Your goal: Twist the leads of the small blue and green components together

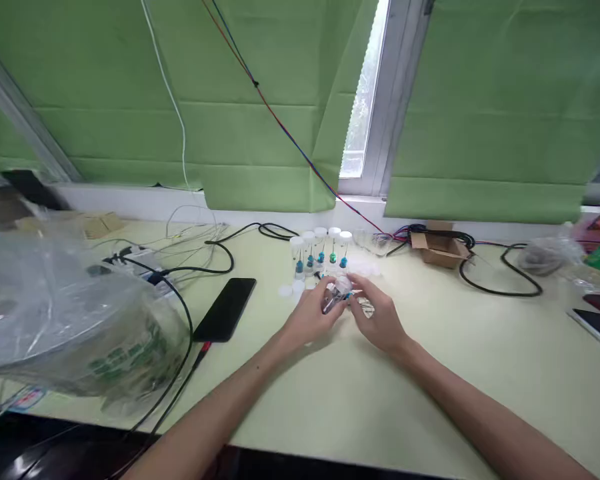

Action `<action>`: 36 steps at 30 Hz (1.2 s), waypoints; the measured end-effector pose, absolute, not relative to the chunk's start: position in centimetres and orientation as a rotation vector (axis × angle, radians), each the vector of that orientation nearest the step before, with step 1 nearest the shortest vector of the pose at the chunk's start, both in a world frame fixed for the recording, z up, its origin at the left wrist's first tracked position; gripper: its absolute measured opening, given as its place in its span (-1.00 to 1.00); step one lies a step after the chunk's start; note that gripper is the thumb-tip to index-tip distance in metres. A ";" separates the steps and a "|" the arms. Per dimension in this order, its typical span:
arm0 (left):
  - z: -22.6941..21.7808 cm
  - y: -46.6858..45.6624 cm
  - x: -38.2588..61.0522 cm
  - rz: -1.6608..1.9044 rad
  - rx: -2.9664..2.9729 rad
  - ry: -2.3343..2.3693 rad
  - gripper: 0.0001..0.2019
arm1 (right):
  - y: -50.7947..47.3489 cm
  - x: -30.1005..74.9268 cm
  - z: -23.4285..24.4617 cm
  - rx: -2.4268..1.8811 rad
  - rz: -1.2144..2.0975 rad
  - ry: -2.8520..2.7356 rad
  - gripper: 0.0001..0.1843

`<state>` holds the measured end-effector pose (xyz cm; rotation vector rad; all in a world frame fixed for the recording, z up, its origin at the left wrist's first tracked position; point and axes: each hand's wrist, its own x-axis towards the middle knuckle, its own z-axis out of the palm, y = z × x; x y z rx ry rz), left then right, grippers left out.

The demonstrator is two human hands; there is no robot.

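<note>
My left hand (311,312) is closed round a small clear vial (331,300), tilted in the fingers. My right hand (379,319) meets it from the other side, index finger at a whitish round part like a cap (344,284) and thumb by a small blue bit (348,295). The fingers partly hide the vial. Just behind my hands stands a row of several clear vials (321,247) with white caps, each holding a blue or green piece with a thin dark stem. Loose white caps (285,291) lie flat left of the row.
A black phone (225,310) with a plugged-in cable lies to the left, beside a large plastic-wrapped bundle (80,333). Black cables (223,257) and thin wires run along the back. An open cardboard box (441,250) stands at back right; another device (597,327) lies at the right edge.
</note>
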<state>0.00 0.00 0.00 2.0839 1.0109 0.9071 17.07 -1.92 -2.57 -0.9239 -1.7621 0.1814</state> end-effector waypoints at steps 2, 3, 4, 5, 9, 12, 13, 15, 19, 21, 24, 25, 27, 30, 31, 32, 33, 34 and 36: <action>0.0 -0.1 0.0 0.904 2.086 1.009 -0.68 | -2.1 17.2 -2.6 -0.917 0.186 -1.756 -0.59; 0.1 -0.1 0.1 0.901 2.089 1.008 -0.68 | -2.1 17.3 -2.5 -0.913 0.187 -1.753 -0.60; 0.1 -0.2 0.1 0.899 2.092 1.007 -0.68 | -2.2 17.3 -2.5 -0.910 0.189 -1.752 -0.61; 0.2 -0.2 0.1 0.895 2.095 1.004 -0.69 | -2.2 17.3 -2.4 -0.906 0.192 -1.750 -0.62; 0.4 -0.3 0.0 0.884 2.115 1.007 -0.72 | -2.4 17.4 -2.2 -0.902 0.182 -1.749 -0.64; 0.5 -0.3 0.0 0.881 2.124 1.007 -0.72 | -2.4 17.4 -2.1 -0.929 0.153 -1.736 -0.66; 0.5 -0.3 0.0 0.880 2.127 1.006 -0.72 | -2.4 17.4 -2.1 -0.940 0.144 -1.731 -0.66; 0.5 -0.3 0.0 0.876 2.129 1.005 -0.72 | -2.5 17.4 -2.0 -0.957 0.131 -1.722 -0.67; 0.6 -0.4 0.0 0.867 2.122 0.997 -0.72 | -2.6 17.4 -2.0 -0.969 0.112 -1.711 -0.68; 0.7 -0.4 0.0 0.862 2.123 0.992 -0.72 | -2.6 17.4 -2.0 -0.970 0.106 -1.707 -0.68; 0.6 -0.4 0.0 0.863 2.137 0.990 -0.72 | -2.6 17.4 -1.9 -0.963 0.100 -1.706 -0.68; 0.6 -0.4 0.0 0.863 2.142 0.990 -0.72 | -2.5 17.4 -1.9 -0.958 0.098 -1.707 -0.68; 0.5 -0.3 0.0 0.863 2.146 0.988 -0.72 | -2.5 17.4 -1.9 -0.950 0.097 -1.705 -0.68; 0.6 -0.4 0.0 0.868 2.141 0.978 -0.73 | -2.6 17.4 -1.8 -0.937 0.099 -1.699 -0.70; 0.6 -0.4 0.0 0.872 2.139 0.972 -0.74 | -2.6 17.4 -1.8 -0.932 0.098 -1.697 -0.71; 0.7 -0.4 0.0 0.875 2.136 0.967 -0.74 | -2.6 17.3 -1.8 -0.928 0.095 -1.693 -0.72; 0.7 -0.4 0.0 0.878 2.134 0.963 -0.74 | -2.7 17.3 -1.7 -0.925 0.092 -1.688 -0.73; 0.7 -0.5 0.0 0.880 2.134 0.961 -0.74 | -2.7 17.3 -1.7 -0.925 0.090 -1.682 -0.74; 0.7 -0.5 0.0 0.880 2.142 0.960 -0.74 | -2.8 17.2 -1.5 -0.932 0.085 -1.674 -0.76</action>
